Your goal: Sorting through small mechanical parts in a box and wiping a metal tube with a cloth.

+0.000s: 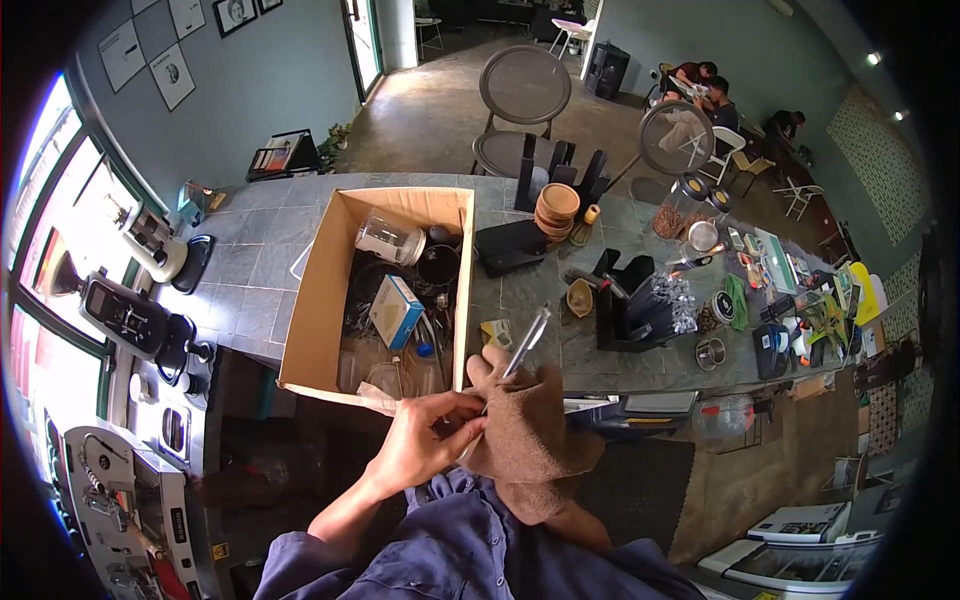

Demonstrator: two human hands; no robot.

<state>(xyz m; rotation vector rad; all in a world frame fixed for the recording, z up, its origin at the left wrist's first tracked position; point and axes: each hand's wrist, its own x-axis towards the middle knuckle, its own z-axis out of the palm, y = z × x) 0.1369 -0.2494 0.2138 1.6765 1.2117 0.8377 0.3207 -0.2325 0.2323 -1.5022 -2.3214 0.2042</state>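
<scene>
In front of my chest, my left hand (428, 440) pinches the lower end of a slender shiny metal utensil (528, 343) between thumb and fingers. Its kind is hard to make out; it slants up and to the right. A brown cloth (530, 430) wraps around its middle. My right hand is hidden under this cloth, with only the forearm (580, 527) showing below, and grips the utensil through the fabric. Just beyond my hands stands an open cardboard box (305, 330) on the counter, holding a clear jar (390, 238), a blue-and-white carton (397, 312) and several dark and glass items.
The grey tiled counter (250, 255) bears stacked clay saucers (556, 207), a bamboo whisk (586, 222), a black organizer (640, 310) with wrapped utensils and a metal cup (710, 352). A coffee grinder (125, 315) stands left, above an espresso machine (125, 490). People sit far right.
</scene>
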